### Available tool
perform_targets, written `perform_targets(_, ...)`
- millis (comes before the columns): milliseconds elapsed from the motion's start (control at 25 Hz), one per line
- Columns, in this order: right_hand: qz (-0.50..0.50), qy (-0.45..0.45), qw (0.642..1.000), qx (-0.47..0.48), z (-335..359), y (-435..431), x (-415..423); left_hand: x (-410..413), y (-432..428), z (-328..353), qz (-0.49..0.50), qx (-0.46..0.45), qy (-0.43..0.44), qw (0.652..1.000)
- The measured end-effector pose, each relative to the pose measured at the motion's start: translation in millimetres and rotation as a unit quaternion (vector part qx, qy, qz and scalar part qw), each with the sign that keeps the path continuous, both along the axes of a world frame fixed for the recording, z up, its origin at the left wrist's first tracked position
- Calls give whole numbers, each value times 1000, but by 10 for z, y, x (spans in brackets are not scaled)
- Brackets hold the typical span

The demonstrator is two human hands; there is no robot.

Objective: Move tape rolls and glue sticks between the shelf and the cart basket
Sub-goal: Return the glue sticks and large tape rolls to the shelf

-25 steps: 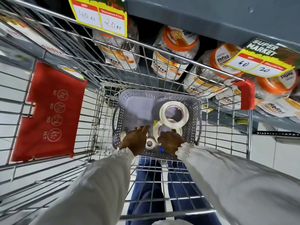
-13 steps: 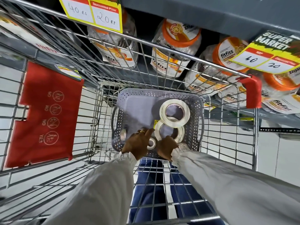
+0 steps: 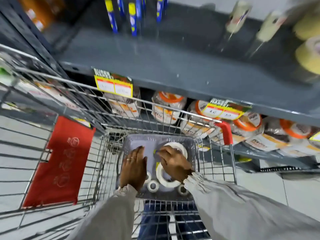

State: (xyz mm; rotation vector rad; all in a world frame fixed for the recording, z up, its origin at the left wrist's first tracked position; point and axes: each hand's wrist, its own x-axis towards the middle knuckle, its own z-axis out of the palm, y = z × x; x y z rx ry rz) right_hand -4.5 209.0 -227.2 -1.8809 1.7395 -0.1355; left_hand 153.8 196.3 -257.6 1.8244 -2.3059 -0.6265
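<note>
Head view shows both hands inside the grey basket [image 3: 194, 153] in the cart: left hand [image 3: 133, 168] flat with fingers spread, right hand [image 3: 174, 162] pinching something small, above tape rolls [image 3: 162, 177] lying flat with their holes facing up.

Basket [image 3: 194, 149] in the cart [image 3: 97, 149], below the shelf [image 3: 173, 66].
Large tape rolls [image 3: 161, 177] lie under the right hand's fingers [image 3: 161, 150]; small rolls [image 3: 153, 185] sit behind both hands; glue sticks [image 3: 132, 19] stand far ahead on the shelf.
</note>
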Motion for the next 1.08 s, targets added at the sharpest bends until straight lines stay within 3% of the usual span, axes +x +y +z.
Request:
perform_targets(120,-90,-108,956,-257,701,-388,0,51,-354,448,84,-132,67,985)
perform_targets(200,-73,-117,877,-460,1152,-688,32,54,-780,836,91,-256,65,960)
perform_targets(240,-105,-142,845,-504,1337,-867,51,41,-979,1059,87,-295,64,949)
perform_targets(360,-254,-263,808,-462,1778,-1427,51,-39,-1425,1568,33,-361,14,932)
perform_targets(440,-303,-289,824,-383,1860,-1779,5,-116,-1675,1790,4,-338,-33,941)
perform_targets(560,-327,-230,863,-307,1836,-2207,-30,-227,-1986,1912,-4,-255,-57,965)
perform_targets(680,-344,-190,878,-272,1745,-2518,-6,-303,-2252,1823,5,-176,-85,981)
perform_targets(840,-334,-121,905,-236,1658,-2811,27,-343,-2312,1704,16,-203,-95,974)
perform_targets(1080,-333,-167,893,-255,1625,-2887,60,-325,-2333,1685,18,-227,-94,969)
